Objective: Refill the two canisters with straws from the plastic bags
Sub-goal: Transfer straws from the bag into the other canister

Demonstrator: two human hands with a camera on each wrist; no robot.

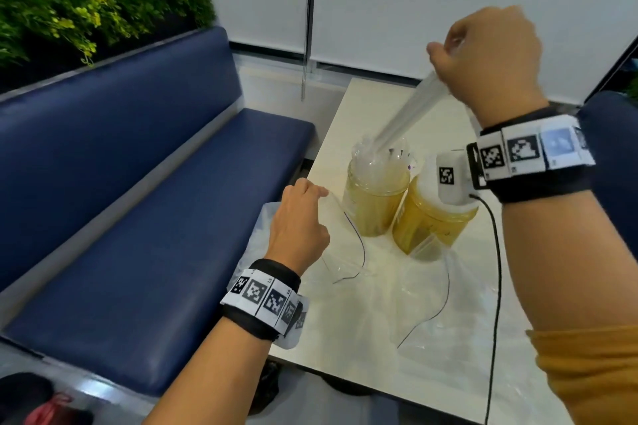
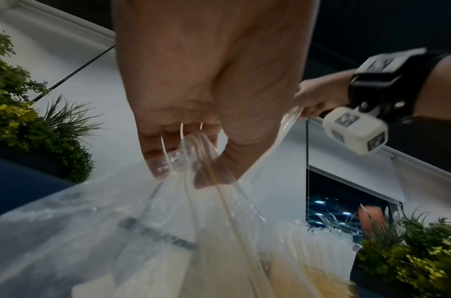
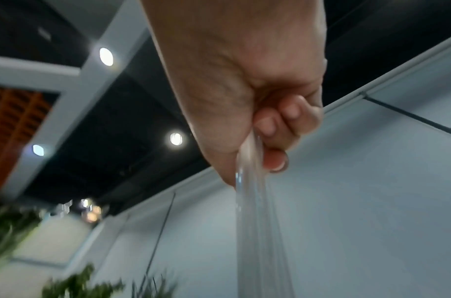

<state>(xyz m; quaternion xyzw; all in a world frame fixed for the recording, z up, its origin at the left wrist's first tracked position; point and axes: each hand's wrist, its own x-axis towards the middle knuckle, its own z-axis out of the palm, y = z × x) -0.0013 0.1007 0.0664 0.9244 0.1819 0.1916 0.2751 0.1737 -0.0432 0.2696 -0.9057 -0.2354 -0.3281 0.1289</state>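
While the near edge of the pale cream table carries only a flat, empty-looking clear plastic bag with a dark zip line, the work goes on farther in. Toward the table's left edge, the left hand pinches the bunched top of another clear plastic bag between curled fingers and thumb, holding it just beside the canisters; the wrist view shows the film gathered at the fingertips.

Beyond it, two amber, translucent round canisters stand touching side by side near the middle of the table, the right-hand one partly hidden by the wrist camera. The left-hand canister already holds pale straws that rise above its rim.

Farthest and highest, the right hand is closed tightly round a bundle of clear straws, which slants down with its lower ends entering the left-hand canister's mouth.

This looks like the loading step for the left-hand canister. The next move probably calls for steering the bundle upright, easing it fully in, then loosening the right hand's fingers so the straws settle without tipping the canister or spilling over its rim.
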